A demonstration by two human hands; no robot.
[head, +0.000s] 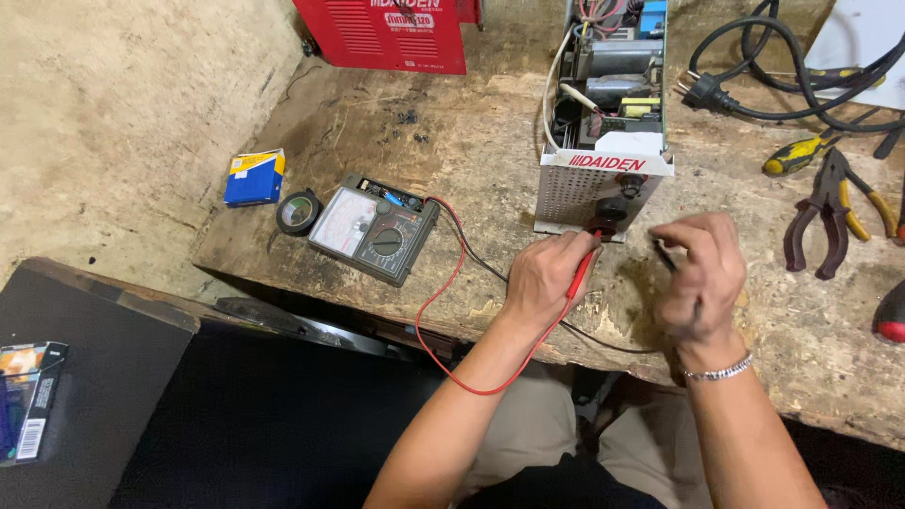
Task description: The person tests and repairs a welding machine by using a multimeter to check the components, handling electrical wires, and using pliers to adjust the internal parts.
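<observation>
View from above of a worn wooden workbench [452, 141]; two bare forearms reach up from the bottom of the frame toward its centre right. The left hand [542, 278] is closed around a red test probe [584, 269], held like a pen; the probe's long axis runs up and slightly right, its tip at the black round socket [613, 209] low on the front of an opened white machine casing [603, 174], and whether tip and socket touch cannot be told. The right hand [702, 273], with a metal bracelet at the wrist, is curled with fingertips pinched on a thin black probe [665, 256]; its tip points up and left toward the same front panel, but stops just short of it. The casing lies directly above both hands; the left hand is the nearer to the socket. A red lead [443, 311] loops from the left hand down past the bench edge and back up to an analogue multimeter [372, 231] at centre left; a black lead runs beside it. Left of the meter lie a roll of black tape [299, 212] and a small blue box [255, 177]; pliers [830, 212] and a yellow-handled screwdriver [797, 154] lie at the right edge; a coiled black cable with plug [754, 94] sits upper right; a red machine [386, 33] stands at the top.
</observation>
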